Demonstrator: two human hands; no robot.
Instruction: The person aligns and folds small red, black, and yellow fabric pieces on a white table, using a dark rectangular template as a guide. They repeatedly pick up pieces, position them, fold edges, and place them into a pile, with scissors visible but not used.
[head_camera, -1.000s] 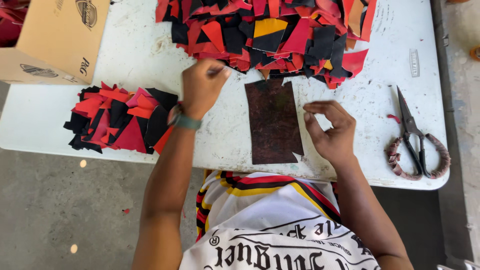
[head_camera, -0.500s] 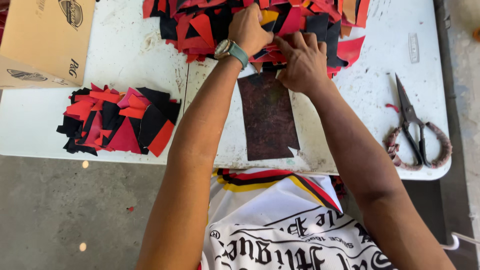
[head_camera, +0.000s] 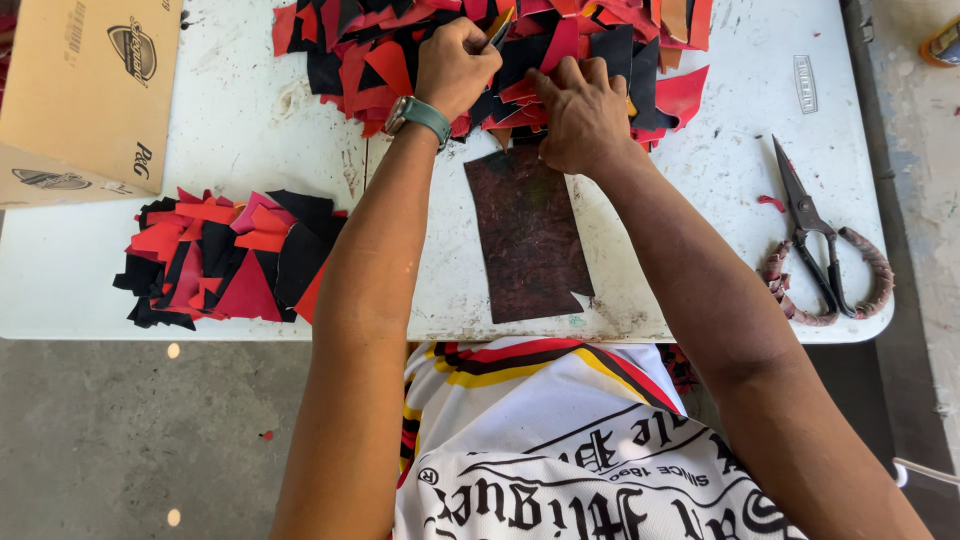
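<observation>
Head view: your left hand (head_camera: 455, 65) pinching dark scrap (head_camera: 499, 27), right hand (head_camera: 580, 115) fingers pressed into scrap pile (head_camera: 600, 45); lift single piece cleanly.

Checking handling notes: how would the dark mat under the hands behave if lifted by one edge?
The mat lies dead flat with straight edges, so probably fairly stiff, bending rather than flopping. It looks thin, so likely light. Flat on the table, it may slide, not tip or roll.

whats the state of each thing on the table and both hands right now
left hand: fisted, pinching a scrap in the big pile
right hand: fingers spread, pressing on the big scrap pile
dark sheet: lying flat
scissors: shut, lying untouched
small scrap stack: stacked, untouched
cardboard box: at the table corner
</observation>
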